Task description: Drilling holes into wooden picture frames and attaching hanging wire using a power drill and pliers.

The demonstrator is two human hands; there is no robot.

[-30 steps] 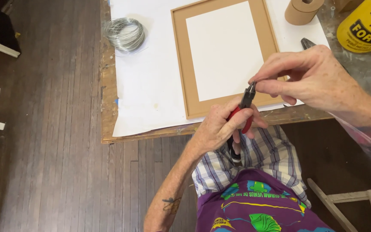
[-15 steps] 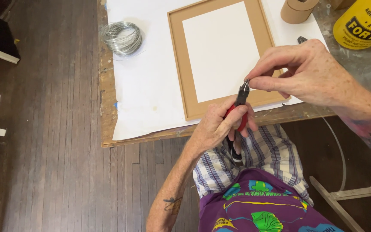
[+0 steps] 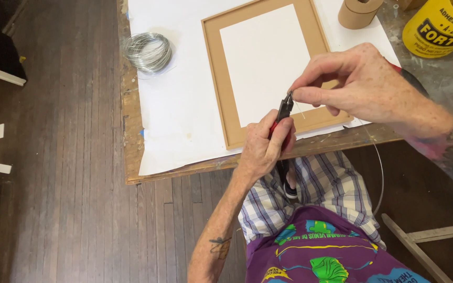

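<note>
Red-handled pliers (image 3: 281,123) are gripped in the closed left hand (image 3: 262,149), their dark nose pointing up and away from the body. At the nose tip a thin piece of wire (image 3: 299,108) is pinched between the thumb and forefinger of the right hand (image 3: 363,86), whose other fingers are curled loosely; whether the plier jaws are fully shut on the wire cannot be told. Directly beyond both hands a brown frame (image 3: 221,78) with a white centre lies flat on white paper (image 3: 179,115) covering the counter (image 3: 128,131). Further left of the left hand a coil of silver wire (image 3: 147,51) rests on the paper; beyond the right hand stand a roll of brown tape (image 3: 359,13) and a yellow tub (image 3: 436,29). As a judgement: the fingertips sit very near the plier nose, so skin could be nipped if the grip is squeezed carelessly. The wire's short free end could spring or fly off if cut, or the frame's face could be scratched by it.
</note>
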